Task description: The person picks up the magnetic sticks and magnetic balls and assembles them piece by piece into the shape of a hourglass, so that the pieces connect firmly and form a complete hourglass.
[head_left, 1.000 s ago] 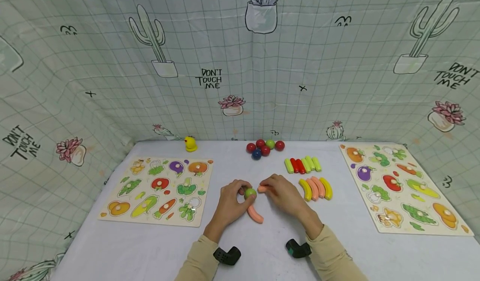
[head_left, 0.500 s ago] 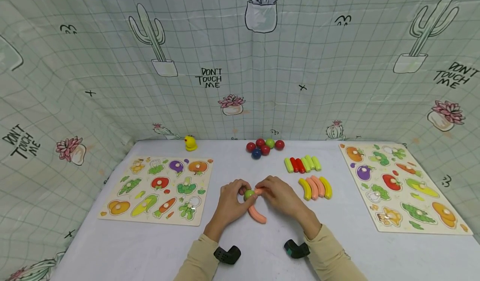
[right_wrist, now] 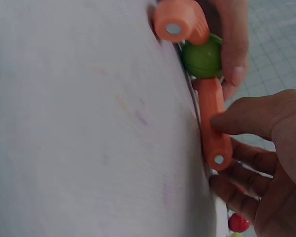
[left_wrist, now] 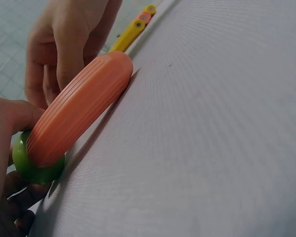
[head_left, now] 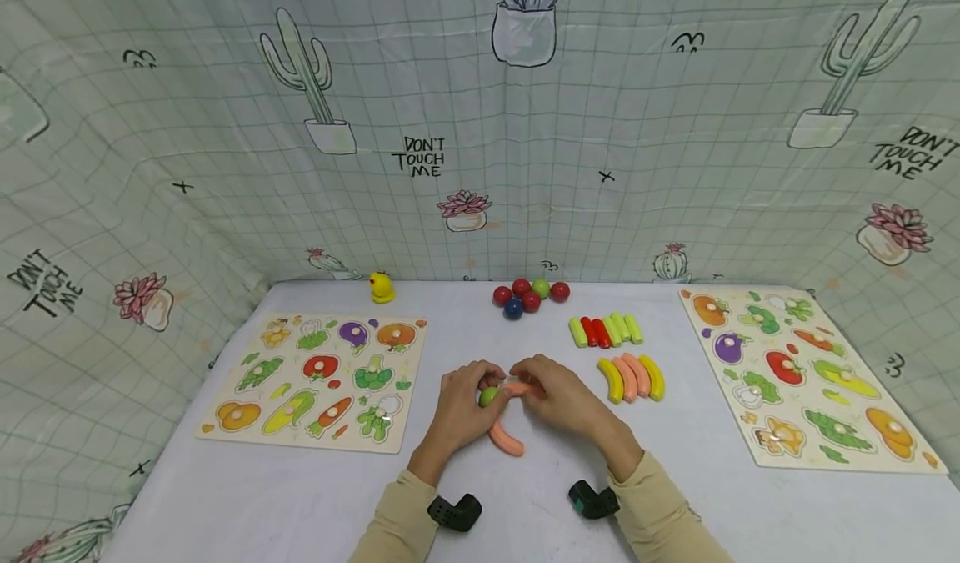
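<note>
My left hand (head_left: 461,403) holds a green ball (head_left: 487,396) between thumb and fingers, just left of the table's middle. One curved salmon magnetic stick (head_left: 507,441) extends from the ball towards me. With my right hand (head_left: 562,392) I pinch a second salmon stick (right_wrist: 213,116); its far end meets the ball in the right wrist view. A silver disc shows on its free end. In the left wrist view the first stick (left_wrist: 81,108) covers part of the ball (left_wrist: 34,165). Some fingertips are hidden behind the pieces.
Yellow and salmon curved sticks (head_left: 631,378) lie right of my right hand. Behind them are short green and red sticks (head_left: 604,330). Several balls (head_left: 531,301) and a yellow duck (head_left: 382,289) stand at the back. Vegetable puzzle boards flank both sides, left (head_left: 300,421) and right (head_left: 757,429).
My right hand has moved its salmon stick left, from apart to against the green ball. The ball has shifted slightly left, and the first stick has swung a little.
</note>
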Demonstrator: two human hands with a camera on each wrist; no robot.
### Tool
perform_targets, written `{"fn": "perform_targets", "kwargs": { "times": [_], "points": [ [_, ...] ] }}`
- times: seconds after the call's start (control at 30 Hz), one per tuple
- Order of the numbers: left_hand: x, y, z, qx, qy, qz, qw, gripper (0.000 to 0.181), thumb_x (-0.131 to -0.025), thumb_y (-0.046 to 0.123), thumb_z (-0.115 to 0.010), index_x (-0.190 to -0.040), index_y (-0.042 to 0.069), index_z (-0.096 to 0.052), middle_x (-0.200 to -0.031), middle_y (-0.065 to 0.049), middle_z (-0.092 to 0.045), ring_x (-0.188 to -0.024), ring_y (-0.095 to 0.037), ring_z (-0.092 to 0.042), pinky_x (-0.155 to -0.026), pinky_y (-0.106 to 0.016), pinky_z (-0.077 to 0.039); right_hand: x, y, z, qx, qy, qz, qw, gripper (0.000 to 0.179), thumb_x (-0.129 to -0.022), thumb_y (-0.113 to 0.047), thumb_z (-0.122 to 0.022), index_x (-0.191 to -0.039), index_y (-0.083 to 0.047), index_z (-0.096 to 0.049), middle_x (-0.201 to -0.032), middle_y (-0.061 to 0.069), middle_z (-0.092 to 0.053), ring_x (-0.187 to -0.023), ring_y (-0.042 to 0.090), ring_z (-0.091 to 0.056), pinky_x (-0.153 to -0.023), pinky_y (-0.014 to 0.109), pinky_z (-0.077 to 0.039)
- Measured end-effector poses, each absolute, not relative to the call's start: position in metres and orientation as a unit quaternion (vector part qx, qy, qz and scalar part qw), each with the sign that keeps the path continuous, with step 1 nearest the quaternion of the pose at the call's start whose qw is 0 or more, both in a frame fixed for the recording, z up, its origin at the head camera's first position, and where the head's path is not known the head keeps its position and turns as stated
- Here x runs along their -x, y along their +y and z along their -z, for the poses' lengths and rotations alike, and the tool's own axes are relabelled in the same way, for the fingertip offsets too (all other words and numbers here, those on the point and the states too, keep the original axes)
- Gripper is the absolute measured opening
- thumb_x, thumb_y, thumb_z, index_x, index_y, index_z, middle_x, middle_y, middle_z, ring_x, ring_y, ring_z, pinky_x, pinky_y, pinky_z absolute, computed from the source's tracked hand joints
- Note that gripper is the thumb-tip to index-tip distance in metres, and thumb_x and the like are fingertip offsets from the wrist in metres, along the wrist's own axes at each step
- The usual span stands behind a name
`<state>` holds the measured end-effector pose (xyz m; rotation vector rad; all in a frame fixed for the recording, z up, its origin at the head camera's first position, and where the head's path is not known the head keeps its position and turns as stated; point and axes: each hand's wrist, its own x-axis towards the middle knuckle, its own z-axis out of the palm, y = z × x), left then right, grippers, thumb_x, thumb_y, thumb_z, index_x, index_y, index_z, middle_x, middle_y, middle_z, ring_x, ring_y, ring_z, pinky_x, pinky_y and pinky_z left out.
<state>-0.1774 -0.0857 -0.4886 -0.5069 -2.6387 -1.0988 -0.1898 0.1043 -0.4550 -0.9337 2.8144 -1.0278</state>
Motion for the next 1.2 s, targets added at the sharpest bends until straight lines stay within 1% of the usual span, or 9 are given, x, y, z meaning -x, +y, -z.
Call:
{"fn": "perform_targets", "kwargs": {
  "times": [0.1, 0.23, 0.4, 0.57, 0.63, 0.77, 0.97, 1.07, 1.2],
  "points": [
    [0.179, -0.086, 0.487, 0.173, -0.905, 0.372, 0.114, 0.017, -0.086, 0.028, -0.066, -0.099, 0.016, -0.064, -0.082, 0.006, -0.059, -0.075, -0.007, -0.048, -0.084, -0.035, -0.032, 0.191, 0.109, 0.452, 0.262, 0.914, 0.308, 0.029, 0.018, -0.087, -0.021, -0.068, -0.103, -0.014, -0.063, -0.087, -0.003, -0.058, -0.075, 0.009, -0.051, -0.067, 0.023, -0.045],
    [0.180, -0.084, 0.482, 0.172, -0.908, 0.370, 0.097, 0.018, -0.086, 0.027, -0.066, -0.100, 0.017, -0.064, -0.083, 0.006, -0.059, -0.075, -0.008, -0.049, -0.085, -0.036, -0.031, 0.194, 0.116, 0.453, 0.252, 0.917, 0.306, 0.050, 0.014, -0.084, -0.017, -0.069, -0.097, -0.015, -0.063, -0.078, -0.005, -0.054, -0.069, 0.008, -0.046, -0.062, 0.021, -0.040],
    [0.184, -0.076, 0.475, 0.171, -0.920, 0.348, 0.059, 0.022, -0.085, 0.030, -0.066, -0.104, 0.019, -0.065, -0.084, 0.007, -0.058, -0.076, -0.007, -0.048, -0.083, -0.035, -0.032, 0.196, 0.118, 0.454, 0.251, 0.911, 0.328, 0.025, 0.016, -0.085, -0.019, -0.070, -0.098, -0.013, -0.064, -0.078, -0.004, -0.055, -0.069, 0.008, -0.047, -0.061, 0.020, -0.041],
    [0.193, -0.066, 0.468, 0.193, -0.928, 0.317, 0.033, 0.025, -0.086, 0.034, -0.064, -0.108, 0.021, -0.066, -0.086, 0.006, -0.059, -0.076, -0.008, -0.050, -0.076, -0.029, -0.031, 0.197, 0.121, 0.456, 0.227, 0.909, 0.349, -0.010, 0.021, -0.083, -0.013, -0.071, -0.103, -0.011, -0.064, -0.084, -0.003, -0.060, -0.075, 0.009, -0.051, -0.068, 0.022, -0.045],
    [0.196, -0.064, 0.467, 0.201, -0.929, 0.308, 0.033, 0.025, -0.087, 0.034, -0.063, -0.108, 0.021, -0.066, -0.088, 0.004, -0.061, -0.077, -0.009, -0.052, -0.073, -0.028, -0.030, 0.197, 0.121, 0.458, 0.226, 0.907, 0.355, -0.019, 0.023, -0.083, -0.011, -0.071, -0.104, -0.011, -0.064, -0.088, -0.002, -0.062, -0.078, 0.009, -0.054, -0.070, 0.023, -0.047],
    [0.196, -0.065, 0.467, 0.195, -0.933, 0.299, 0.041, 0.023, -0.087, 0.032, -0.063, -0.106, 0.019, -0.067, -0.089, 0.003, -0.063, -0.079, -0.011, -0.056, -0.072, -0.028, -0.031, 0.198, 0.119, 0.459, 0.243, 0.897, 0.370, -0.017, 0.023, -0.084, -0.008, -0.070, -0.106, -0.010, -0.063, -0.093, 0.000, -0.064, -0.081, 0.010, -0.057, -0.074, 0.024, -0.050],
    [0.190, -0.073, 0.473, 0.166, -0.926, 0.333, 0.061, 0.021, -0.084, 0.026, -0.068, -0.103, 0.019, -0.066, -0.088, 0.003, -0.063, -0.074, -0.009, -0.052, -0.073, -0.028, -0.029, 0.199, 0.109, 0.457, 0.267, 0.889, 0.372, -0.003, 0.020, -0.086, -0.008, -0.066, -0.107, -0.009, -0.063, -0.095, 0.001, -0.064, -0.083, 0.011, -0.058, -0.075, 0.026, -0.051],
    [0.187, -0.077, 0.476, 0.160, -0.919, 0.353, 0.071, 0.019, -0.083, 0.022, -0.068, -0.102, 0.018, -0.066, -0.088, 0.002, -0.063, -0.072, -0.008, -0.051, -0.073, -0.028, -0.029, 0.200, 0.106, 0.456, 0.258, 0.890, 0.376, -0.001, 0.019, -0.088, -0.009, -0.063, -0.107, -0.010, -0.063, -0.095, 0.000, -0.064, -0.084, 0.011, -0.059, -0.076, 0.027, -0.052],
    [0.184, -0.080, 0.480, 0.158, -0.912, 0.371, 0.079, 0.017, -0.084, 0.020, -0.066, -0.100, 0.017, -0.066, -0.089, 0.003, -0.062, -0.075, -0.008, -0.053, -0.074, -0.028, -0.030, 0.203, 0.105, 0.454, 0.225, 0.895, 0.384, -0.003, 0.017, -0.090, -0.010, -0.062, -0.106, -0.009, -0.063, -0.095, 0.000, -0.065, -0.085, 0.011, -0.059, -0.077, 0.027, -0.051]
  ]
}}
